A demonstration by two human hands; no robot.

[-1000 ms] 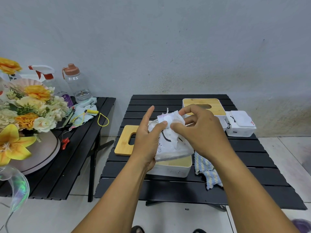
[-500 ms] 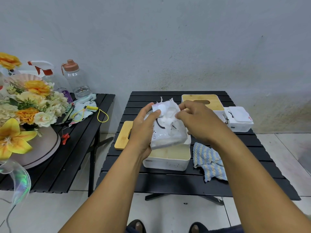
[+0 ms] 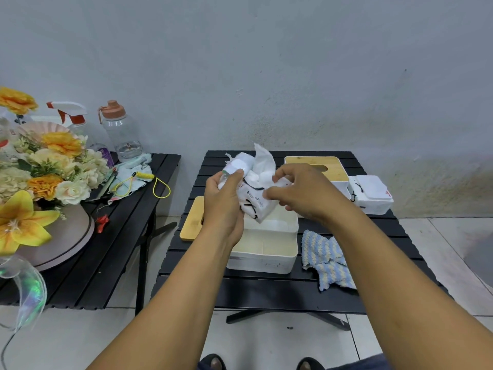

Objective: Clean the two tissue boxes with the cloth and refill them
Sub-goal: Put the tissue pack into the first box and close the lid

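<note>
Fingers [image 3: 236, 174] of the left hand [image 3: 224, 201] curl round one end of the tissue pack [image 3: 253, 202], thumb over its top. The right hand [image 3: 301, 193] pinches the torn wrapper near the pack's mouth between thumb and forefinger. Both hands are clamped on the pack, which hangs tilted just above the open box [image 3: 264, 260] directly beneath them.

The step looks like freeing the first sheet before the pack goes in. It probably goes best with a firm but uncrushing left grip. The right fingers should tease up one sheet only, and the pack should then go down level with its mouth upward, to meet the lid's slot.

The wrapper is thin glossy film with black print, and it crinkles under the grip. A soft, ruffled plume of tissue stands out of its top. The box below is rigid, white and rectangular with rounded corners, and what shows of its pale inside looks bare.

Just outside the left fingers a flat bamboo lid [image 3: 190, 221] with a cut slot lies on the black slatted surface [image 3: 266, 292]. Beyond the right fingers stands the second box [image 3: 317, 166] with its bamboo lid on, and a small white container [image 3: 373, 196] sits beside it. Nearer than the right fingers, the nubbly blue-and-cream striped cloth [image 3: 325, 260] lies crumpled just beside the open box.
</note>
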